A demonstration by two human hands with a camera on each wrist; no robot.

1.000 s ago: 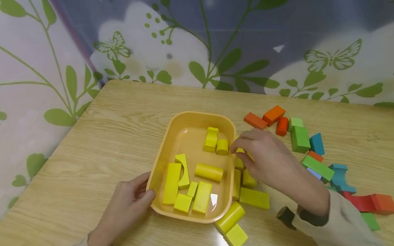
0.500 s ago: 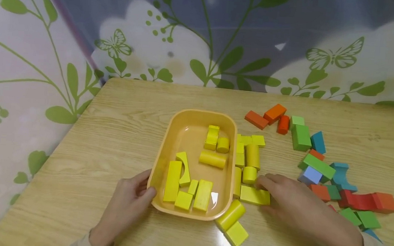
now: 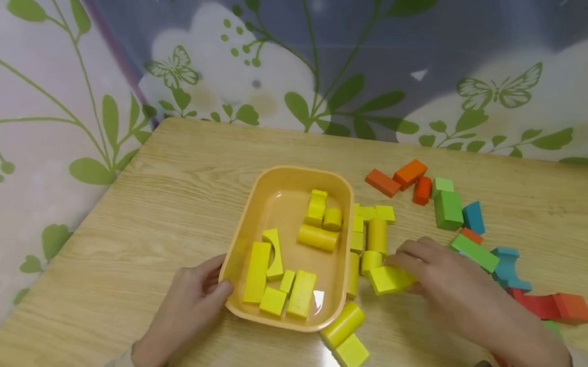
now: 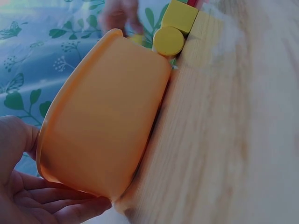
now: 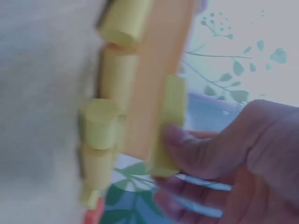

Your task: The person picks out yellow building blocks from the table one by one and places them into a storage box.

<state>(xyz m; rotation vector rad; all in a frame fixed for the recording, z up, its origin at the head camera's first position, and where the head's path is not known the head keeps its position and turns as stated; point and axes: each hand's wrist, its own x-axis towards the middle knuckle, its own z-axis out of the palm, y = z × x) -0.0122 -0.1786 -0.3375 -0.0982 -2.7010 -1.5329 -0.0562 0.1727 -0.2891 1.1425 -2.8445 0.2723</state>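
My left hand [image 3: 185, 306] grips the near left corner of an orange plastic tray [image 3: 242, 242], thumb over the rim and fingers under its outer wall. Several yellow wooden blocks lie in the tray, among them a cylinder [image 3: 317, 238], an arch piece [image 3: 274, 255] and a long block [image 3: 256, 274]. To the right of the tray, my right hand [image 3: 449, 283] pinches a yellow rectangular block [image 3: 391, 279] by its right end. The right wrist view shows that block [image 5: 170, 107] between thumb and fingers, off the table and tilted.
More yellow blocks, including an upright-looking cylinder [image 3: 377, 235] and a cube [image 3: 351, 353], lie along the tray's right side. Farther right are orange blocks [image 3: 409, 174], green blocks [image 3: 448, 210], a blue arch piece [image 3: 507, 268] and a red piece [image 3: 539, 305]. A patterned wall backs the table.
My right hand left the back yellow blocks, reached the rectangular yellow block and lifted it. In the tray, the cylinder shifted backward. My left hand kept its grip on the tray.
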